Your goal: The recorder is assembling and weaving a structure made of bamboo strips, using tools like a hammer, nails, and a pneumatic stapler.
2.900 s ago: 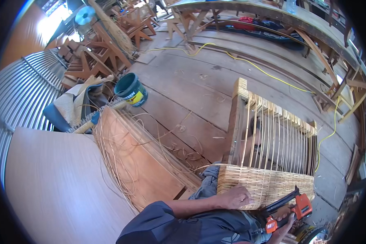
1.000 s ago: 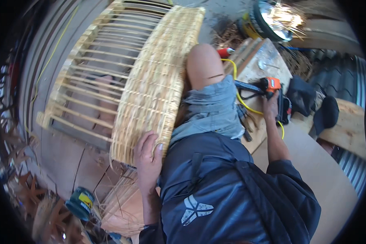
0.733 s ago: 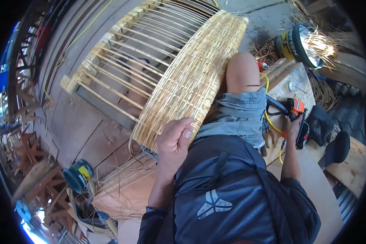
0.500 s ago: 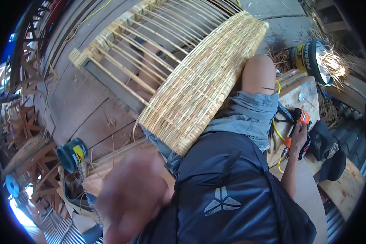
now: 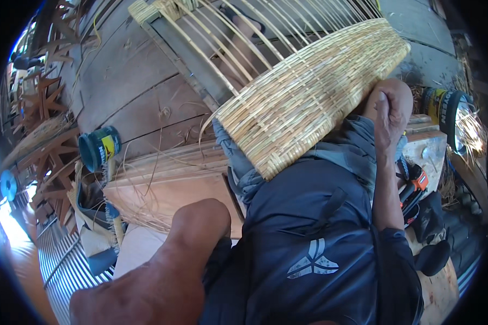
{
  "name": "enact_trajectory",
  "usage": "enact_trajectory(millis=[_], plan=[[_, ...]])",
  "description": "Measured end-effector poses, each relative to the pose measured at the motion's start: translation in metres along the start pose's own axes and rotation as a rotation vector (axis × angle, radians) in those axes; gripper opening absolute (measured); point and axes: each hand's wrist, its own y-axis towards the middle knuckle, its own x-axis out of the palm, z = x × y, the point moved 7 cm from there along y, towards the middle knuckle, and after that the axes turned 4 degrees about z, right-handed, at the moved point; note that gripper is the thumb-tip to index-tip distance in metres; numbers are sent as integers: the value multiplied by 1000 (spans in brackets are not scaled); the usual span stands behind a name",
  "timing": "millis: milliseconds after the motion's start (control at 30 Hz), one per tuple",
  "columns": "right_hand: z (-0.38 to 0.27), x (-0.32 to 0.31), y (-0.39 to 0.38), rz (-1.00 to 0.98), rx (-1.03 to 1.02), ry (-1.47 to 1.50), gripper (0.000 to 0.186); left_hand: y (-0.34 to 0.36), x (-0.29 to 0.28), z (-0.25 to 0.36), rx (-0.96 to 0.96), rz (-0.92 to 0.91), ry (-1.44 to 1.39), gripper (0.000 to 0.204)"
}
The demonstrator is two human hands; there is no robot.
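My left arm is bent up close to the camera at lower left; my left hand (image 5: 130,298) is cut off, fingers hidden. My right hand (image 5: 391,114) is curled closed over my knee beside the woven rattan band (image 5: 309,92); any contents are unclear. That band is part of a frame strung with bare cane rods (image 5: 230,49), leaning across my lap, with a leg visible between the rods. An orange-and-black nail gun (image 5: 420,181) lies right of my right forearm on a pale board (image 5: 425,141).
A green bucket (image 5: 97,149) lies left on the plank floor (image 5: 130,92). Loose strands trail over a plywood piece (image 5: 168,197). Another bucket (image 5: 439,108) with straw is at right. Wooden star-shaped pieces (image 5: 46,103) are piled left, near corrugated metal (image 5: 65,260). Dark soft items (image 5: 431,216) lie right.
My right hand left the nail gun and rose to the knee. My left hand moved off the woven band up toward the camera. The view has swung, shifting the frame rightward.
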Motion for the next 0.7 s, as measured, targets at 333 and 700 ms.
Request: enact_trajectory(millis=[333,700], plan=[[-83,170,-17,-880,94,281,24,-190,-152,74,-1563,-38,1452,21],[-159,264,-61,-1170,-415,-37,18,-242,-228,119,-1801,188,1426,25]])
